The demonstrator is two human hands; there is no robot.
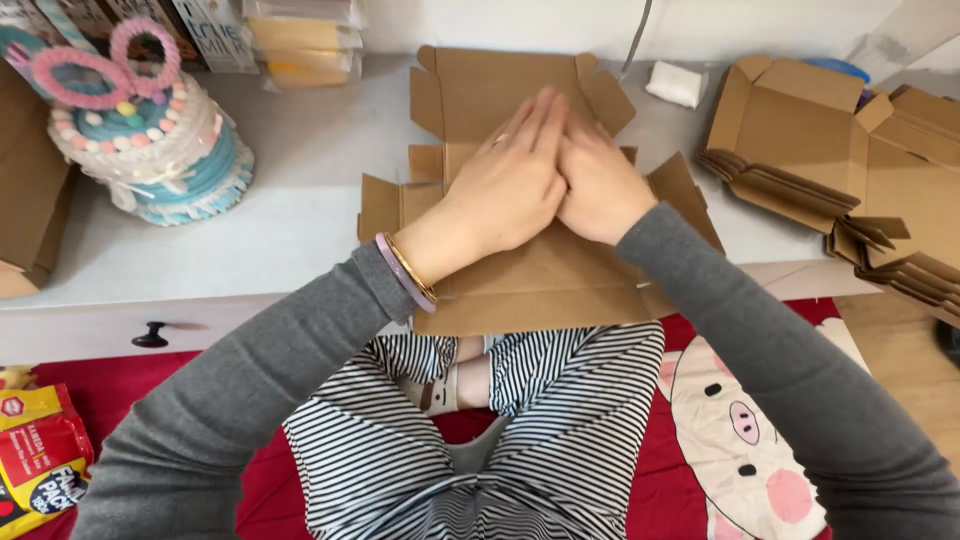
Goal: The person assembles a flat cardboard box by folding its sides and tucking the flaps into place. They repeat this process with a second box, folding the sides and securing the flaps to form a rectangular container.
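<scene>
Head view: both hands flat on an unfolded cardboard box blank (545,270) lying on the white table (290,215), dead ahead at the table's near edge. Left hand (510,185) open, palm down, fingers together pointing far and slightly right; right hand (600,185) also open and flat, touching the left along the inner edge, partly tucked under it. Neither grips anything, just pressing. Blank sits directly under both hands, its long axis running near-to-far, side flaps sticking out left and right, far flaps raised past the fingertips. Both hands are equally close; left covers the centre crease area, right sits just right of it. Stack of more folded blanks (850,190) at far right, well apart, nearer the right arm. Blue-and-white cake-shaped decoration (150,140) far left, well apart.
</scene>
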